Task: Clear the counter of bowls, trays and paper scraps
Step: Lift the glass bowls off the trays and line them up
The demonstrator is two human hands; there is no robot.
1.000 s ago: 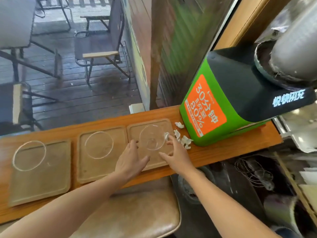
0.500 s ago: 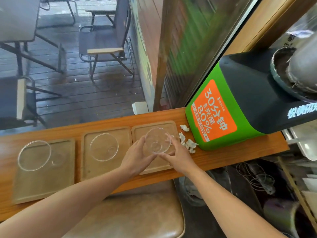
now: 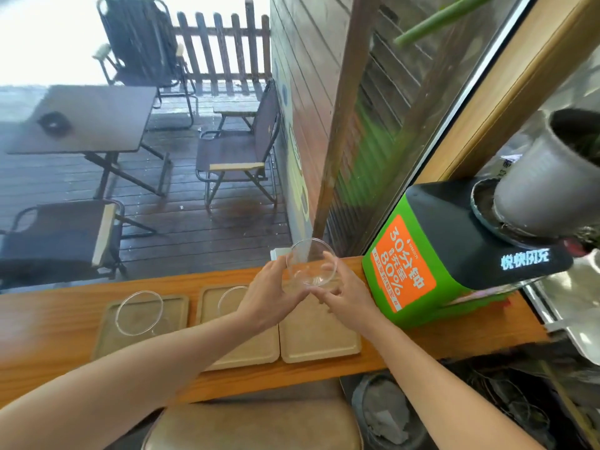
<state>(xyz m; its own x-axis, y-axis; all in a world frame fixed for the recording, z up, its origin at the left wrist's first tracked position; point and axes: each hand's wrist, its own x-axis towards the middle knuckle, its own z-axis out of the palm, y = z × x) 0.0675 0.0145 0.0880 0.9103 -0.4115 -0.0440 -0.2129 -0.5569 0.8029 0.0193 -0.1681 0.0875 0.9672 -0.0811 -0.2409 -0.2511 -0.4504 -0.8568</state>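
On the wooden surface [image 3: 48, 323] three tan trays lie in a row, and the middle tray [image 3: 256, 349] serves as the landmark. To its left, apart by a narrow strip of wood, the left tray [image 3: 175, 306] carries a clear glass bowl [image 3: 139, 312] resting on it. On the far part of the middle tray sits a second glass bowl [image 3: 229, 298], partly hidden behind the left hand's wrist. The left hand [image 3: 272, 292] is raised above the middle tray's far right corner, its grip curled around the left side of a third glass bowl [image 3: 311, 262], thumb and fingers pressed to the wall. That bowl is lifted clear of the trays and tilted, its mouth turned toward the camera. The right hand [image 3: 349, 295] touches the bowl's right side and underside, its fingers [image 3: 331, 266] partly spread along the rim. Below both hands, touching the middle tray's right edge, lies the right tray [image 3: 319, 339]. Further right stands a green and black machine [image 3: 431, 254] with an orange label.
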